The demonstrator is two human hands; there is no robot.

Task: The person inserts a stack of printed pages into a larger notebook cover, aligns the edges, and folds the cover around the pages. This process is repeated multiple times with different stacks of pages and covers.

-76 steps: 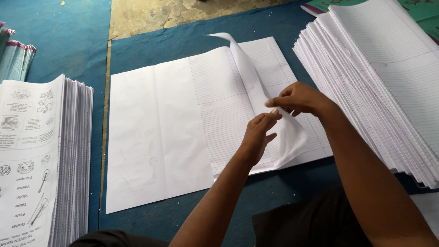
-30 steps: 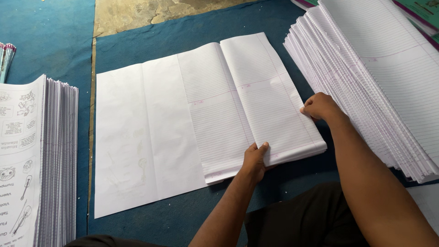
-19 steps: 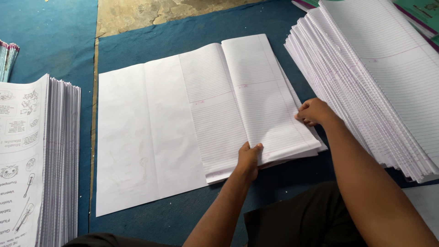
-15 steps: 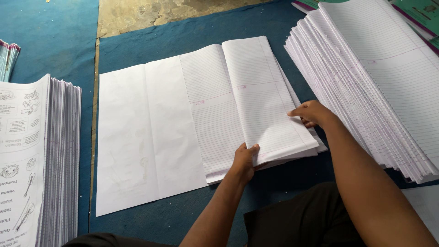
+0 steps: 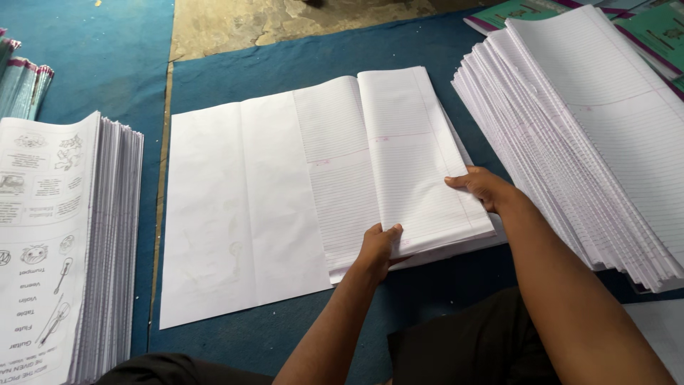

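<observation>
Head view: left hand (image 5: 376, 246) and right hand (image 5: 483, 188) each grip the ruled sheets (image 5: 399, 164) at near edge.

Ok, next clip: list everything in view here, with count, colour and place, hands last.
folded ruled sheets: one bundle, white with faint lines, centre, lying on the large sheet
large plain sheet: one, white, spread on the mat, centre left
ruled paper stack: one tall fanned stack, white, right
printed picture sheets: one stack, white with black drawings, left
covered booklets: a few, green, top right
booklet spines: several, teal, far left
mat: blue, underneath
left hand: grips bundle's near edge
right hand: on bundle's right edge
</observation>
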